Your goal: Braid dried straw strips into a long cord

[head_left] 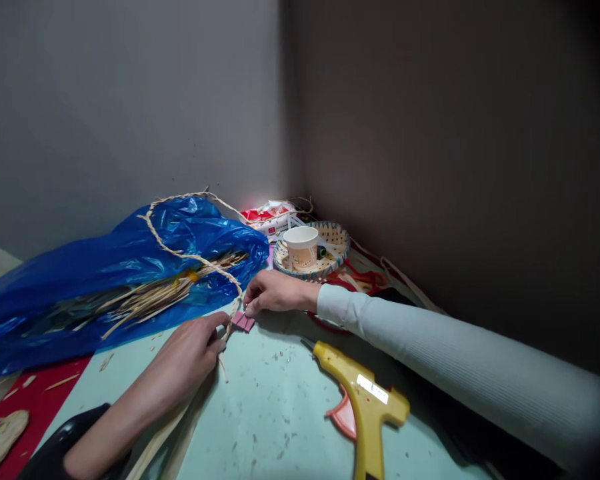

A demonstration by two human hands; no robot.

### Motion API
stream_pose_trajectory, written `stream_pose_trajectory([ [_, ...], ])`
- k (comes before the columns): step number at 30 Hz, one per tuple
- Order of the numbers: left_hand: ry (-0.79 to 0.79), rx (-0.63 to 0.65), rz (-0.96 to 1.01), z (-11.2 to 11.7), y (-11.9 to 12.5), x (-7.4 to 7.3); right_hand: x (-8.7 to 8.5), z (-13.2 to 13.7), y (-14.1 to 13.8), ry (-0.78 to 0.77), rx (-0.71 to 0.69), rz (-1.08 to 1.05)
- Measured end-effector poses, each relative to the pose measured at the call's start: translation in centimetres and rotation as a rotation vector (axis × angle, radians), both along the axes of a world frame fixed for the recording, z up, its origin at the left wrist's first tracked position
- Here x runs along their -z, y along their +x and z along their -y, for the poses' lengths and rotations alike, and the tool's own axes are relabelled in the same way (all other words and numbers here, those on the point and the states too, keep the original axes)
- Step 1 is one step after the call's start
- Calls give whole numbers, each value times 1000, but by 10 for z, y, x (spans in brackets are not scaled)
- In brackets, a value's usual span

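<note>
A pink binder clip (pixel 243 322) sits at the table's middle, against a braided cord of pale raffia (pixel 190 257). My right hand (pixel 275 292) pinches the clip at its far side, where a bit of metal shows by the fingertips. From the near left, my left hand (pixel 195 343) is closed on the cord right beside the clip. The finished braid loops up and back over a blue plastic bag. Loose flat strands (pixel 163 433) run from under my left hand toward the near edge.
A yellow glue gun (pixel 363 400) lies at the near right. Behind are a woven basket (pixel 337 237) with a paper cup (pixel 301 247), and a red-and-white packet (pixel 270 217). A straw bundle (pixel 165 290) rests on the blue plastic bag (pixel 95 263) at left. Walls close the corner.
</note>
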State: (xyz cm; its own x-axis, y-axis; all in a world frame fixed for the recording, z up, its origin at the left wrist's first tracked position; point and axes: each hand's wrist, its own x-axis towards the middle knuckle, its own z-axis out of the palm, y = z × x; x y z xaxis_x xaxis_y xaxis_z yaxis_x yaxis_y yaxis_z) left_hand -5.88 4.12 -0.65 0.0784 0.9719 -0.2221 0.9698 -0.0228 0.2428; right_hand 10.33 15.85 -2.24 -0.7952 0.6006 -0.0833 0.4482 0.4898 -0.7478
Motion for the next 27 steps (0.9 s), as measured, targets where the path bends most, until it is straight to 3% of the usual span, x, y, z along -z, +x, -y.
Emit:
stream_pose_trajectory([
  [5, 7, 1, -100, -2, 3, 1, -4, 3, 0, 21, 12, 15],
  [12, -63, -13, 29, -8, 1, 3, -3, 4, -1, 64, 13, 23],
  [22, -26, -43, 101, -6, -1, 10, -8, 5, -1, 66, -26, 95],
  [27, -103, -45, 331, -4, -5, 13, -10, 7, 1, 65, -45, 109],
])
